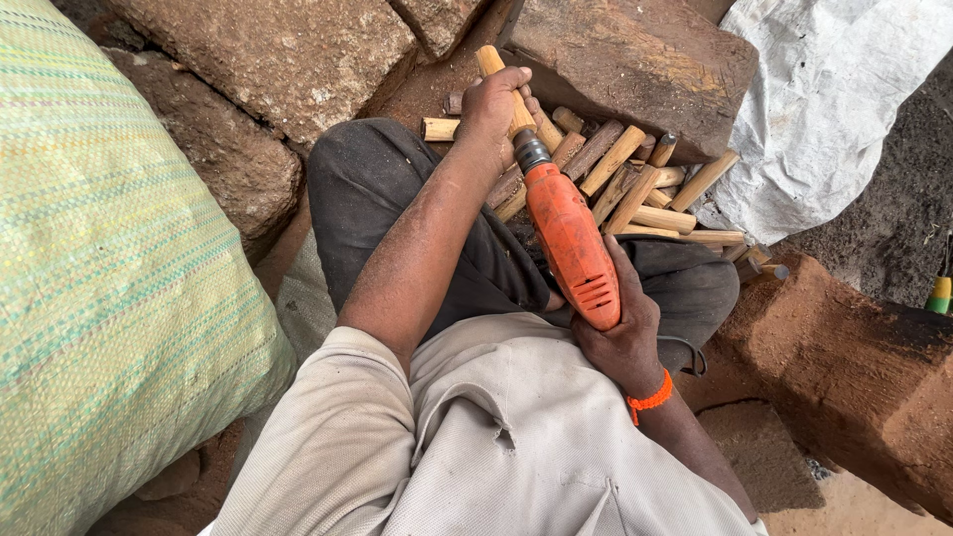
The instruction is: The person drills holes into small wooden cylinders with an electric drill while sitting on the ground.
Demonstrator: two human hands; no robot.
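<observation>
— Two hands, both yours, both occupied. Item one: your left hand (496,104), reached forward over your knee, fingers (508,81) wrapped tight round a pale wooden stick (493,67). Its top end stands out above your fist, tilted a little to the left.

— And the other hand?

— Item two: your right hand (623,333), close to your body, an orange band (650,399) on its wrist. Your fingers close round the rear of an orange electric drill (573,243). Its grey chuck (530,152) points away from you and sits right at the lower end of the stick you hold; the exact contact is hidden behind your left hand.

— Where does the drill sit?

— Over your lap, between your knees, above your dark trousers (377,189).

— What lies around?

— Item three: one pile of cut wooden sticks (635,184), pale and brown, on the ground just beyond the chuck, against a large reddish stone block (635,60). Item four: more rough stone (268,60) at the upper left. Item five: a woven green sack (109,278), filling your left side. Item six: a white sheet (834,109) at the upper right. Item seven: another reddish stone block (844,367) to your right, near the pile.
</observation>
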